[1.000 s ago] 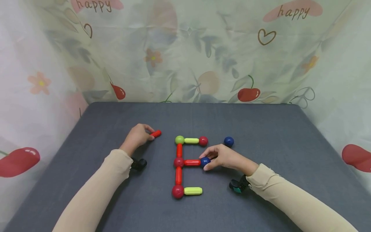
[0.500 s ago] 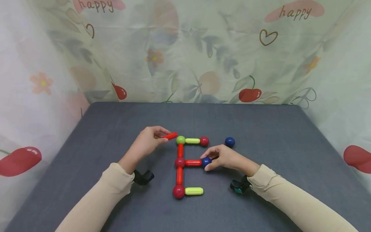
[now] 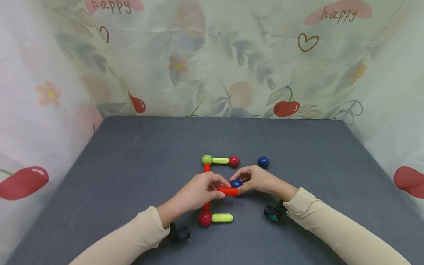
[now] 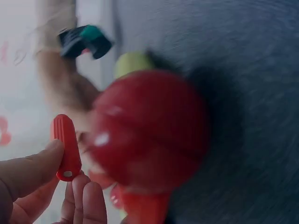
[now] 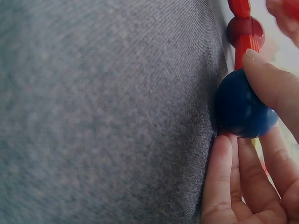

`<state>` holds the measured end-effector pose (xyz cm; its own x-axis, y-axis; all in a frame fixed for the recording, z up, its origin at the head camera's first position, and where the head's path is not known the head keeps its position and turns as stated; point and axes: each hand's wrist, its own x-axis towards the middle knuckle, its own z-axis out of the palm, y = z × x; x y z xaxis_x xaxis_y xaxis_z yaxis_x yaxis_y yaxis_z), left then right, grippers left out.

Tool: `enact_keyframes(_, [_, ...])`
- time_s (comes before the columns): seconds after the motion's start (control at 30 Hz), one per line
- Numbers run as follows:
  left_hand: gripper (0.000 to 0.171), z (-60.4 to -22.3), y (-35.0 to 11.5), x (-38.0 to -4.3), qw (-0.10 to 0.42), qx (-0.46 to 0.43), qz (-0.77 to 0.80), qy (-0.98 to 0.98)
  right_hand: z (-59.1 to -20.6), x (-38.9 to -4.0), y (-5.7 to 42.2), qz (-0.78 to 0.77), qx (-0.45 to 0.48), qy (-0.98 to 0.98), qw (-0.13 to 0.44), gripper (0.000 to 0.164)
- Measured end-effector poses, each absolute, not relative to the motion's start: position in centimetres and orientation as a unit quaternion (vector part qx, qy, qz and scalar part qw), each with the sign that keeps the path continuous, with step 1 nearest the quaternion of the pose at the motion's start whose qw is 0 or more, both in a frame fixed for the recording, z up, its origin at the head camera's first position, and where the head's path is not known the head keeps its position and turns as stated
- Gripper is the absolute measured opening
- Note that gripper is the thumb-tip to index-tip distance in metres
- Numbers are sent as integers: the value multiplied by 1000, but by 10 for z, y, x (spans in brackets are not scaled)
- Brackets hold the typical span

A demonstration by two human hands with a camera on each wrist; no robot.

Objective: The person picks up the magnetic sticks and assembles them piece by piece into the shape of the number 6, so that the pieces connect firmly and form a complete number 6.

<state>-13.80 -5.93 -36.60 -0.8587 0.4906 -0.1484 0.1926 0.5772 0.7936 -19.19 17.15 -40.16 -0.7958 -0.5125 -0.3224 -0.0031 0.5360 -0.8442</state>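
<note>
My left hand (image 3: pixel 200 189) pinches a loose red magnetic rod (image 3: pixel 228 191) between thumb and fingers, held just on the near side of the middle bar. In the left wrist view that rod (image 4: pixel 68 148) shows a small metal dot at its end. My right hand (image 3: pixel 260 180) grips a blue ball (image 3: pixel 236 183) at the right end of the middle red rod (image 5: pixel 241 51). The build is E-shaped: a green ball (image 3: pixel 207 159) tops its spine, and a dark red ball (image 3: pixel 205 218) sits at the near corner. My left hand hides the middle joint in the head view.
A second blue ball (image 3: pixel 263 162) lies apart at the far right of the build. The top arm is a yellow-green rod (image 3: pixel 220 161) with a red ball (image 3: pixel 234 161). Another yellow-green rod (image 3: pixel 222 218) forms the near arm. A patterned curtain (image 3: pixel 218 62) stands behind the grey table (image 3: pixel 149 136).
My left hand has carried the red rod from left of the build, rightward and nearer, over the spine to beside the blue ball. My right hand has stayed on that ball.
</note>
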Motion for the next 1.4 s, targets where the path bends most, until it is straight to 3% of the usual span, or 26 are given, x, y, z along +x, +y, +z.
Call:
enact_keyframes(0.33, [16,-379,-41,-136,171,282,303,894,-402,-191,172,-459,-171,829,271,38])
enact_keyframes(0.67, [15,-381,-32,-137,201,292,236,905,-401,-189,172,-459,-171,829,271,37])
enact_keyframes(1.4, [15,-381,-28,-139,205,292,214,909,-401,-191,173,-458,-168,829,273,37])
